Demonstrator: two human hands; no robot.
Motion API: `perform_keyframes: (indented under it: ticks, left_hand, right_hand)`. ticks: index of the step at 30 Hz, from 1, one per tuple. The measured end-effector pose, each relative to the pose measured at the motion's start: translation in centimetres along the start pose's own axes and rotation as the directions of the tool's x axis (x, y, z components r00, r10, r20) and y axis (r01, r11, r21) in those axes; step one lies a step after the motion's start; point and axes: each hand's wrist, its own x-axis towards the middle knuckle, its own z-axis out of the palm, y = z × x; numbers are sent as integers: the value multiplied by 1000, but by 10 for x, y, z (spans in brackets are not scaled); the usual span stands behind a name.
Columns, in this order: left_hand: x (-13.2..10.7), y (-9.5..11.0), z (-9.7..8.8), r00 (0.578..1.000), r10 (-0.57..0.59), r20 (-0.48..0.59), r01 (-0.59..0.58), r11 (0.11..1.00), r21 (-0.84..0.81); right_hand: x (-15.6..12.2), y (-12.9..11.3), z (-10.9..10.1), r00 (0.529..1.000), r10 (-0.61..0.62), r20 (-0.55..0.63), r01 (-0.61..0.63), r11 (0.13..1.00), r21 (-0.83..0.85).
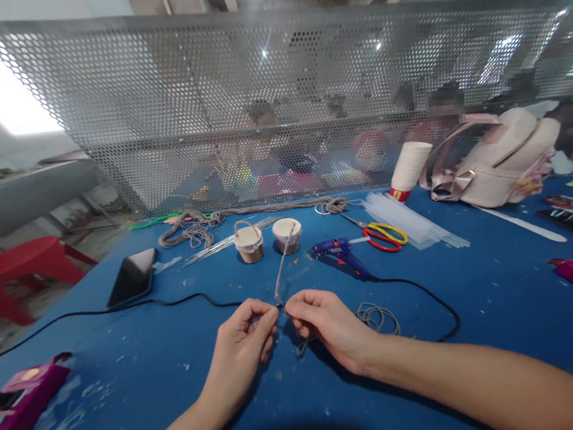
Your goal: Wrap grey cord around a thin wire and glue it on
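Observation:
My left hand [249, 332] is closed in a pinch, thumb against fingertips. Close beside it, my right hand [326, 322] pinches too, with the fingertips of both hands almost meeting. Between them rises a thin cord-wrapped strand [282, 269], its lower end at my fingers and its upper end in front of a small cup. Slack grey cord [378, 315] trails under and beside my right hand. Beyond the fingers stand a small white-topped cup [289, 241] and a little basket with an arched handle [249, 245]. Exactly what lies inside each pinch is mostly hidden.
A blue glue gun [343, 257] lies right of the cups, near scissors [387, 236] and glue sticks [410, 221]. A phone [134, 276], black cable [173, 298], stacked paper cups [410, 167], backpack [497, 156] and purple power strip [25, 412] surround the work area.

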Motion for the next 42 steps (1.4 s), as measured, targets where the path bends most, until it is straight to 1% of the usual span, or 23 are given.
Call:
perform_keyframes:
  ticks: [4, 7, 10, 15, 21, 26, 30, 34, 36, 39, 42]
  left_hand:
    - [0, 1, 0, 1000, 2, -11, -2, 1000, -15]
    - [0, 1, 0, 1000, -17, -14, 18, 1000, 13]
    - [1, 0, -1, 999, -34, -42, 35, 999, 26]
    - [3, -3, -1, 994, -100, -46, 93, 987, -131]
    - [5, -8, -2, 988, -152, 26, 153, 947, -283]
    - [5, -12, -1, 986, -165, 28, 166, 942, -292]
    - [2, -10, 3, 984, -175, 34, 177, 937, -301]
    - [0, -4, 5, 990, -138, -4, 129, 935, -329]
    - [-1, -3, 5, 992, -126, 6, 121, 933, -339]
    - [0, -4, 2, 989, -144, 29, 145, 928, -344]
    - [1, -5, -1, 987, -158, 41, 162, 921, -355]
  right_hand:
    - [-1, 0, 0, 1000, -6, -1, 6, 1000, -3]
    - [-4, -2, 2, 1000, -11, -1, 11, 1000, -21]
    - [-8, -3, 4, 1000, -25, 8, 25, 998, -57]
    - [-12, -2, 6, 999, -23, 25, 26, 992, -123]
    - [-16, -2, 12, 999, -13, 44, 20, 987, -162]
    - [-19, -1, 13, 997, -43, 67, 54, 983, -174]
    - [-20, 0, 12, 994, -77, 81, 91, 976, -196]
    - [-20, 2, 12, 991, -94, 99, 114, 970, -213]
    - [-20, 2, 12, 990, -97, 100, 117, 968, -221]
    - [-20, 3, 11, 990, -96, 102, 118, 964, -240]
    - [-21, 2, 11, 986, -93, 140, 129, 951, -282]
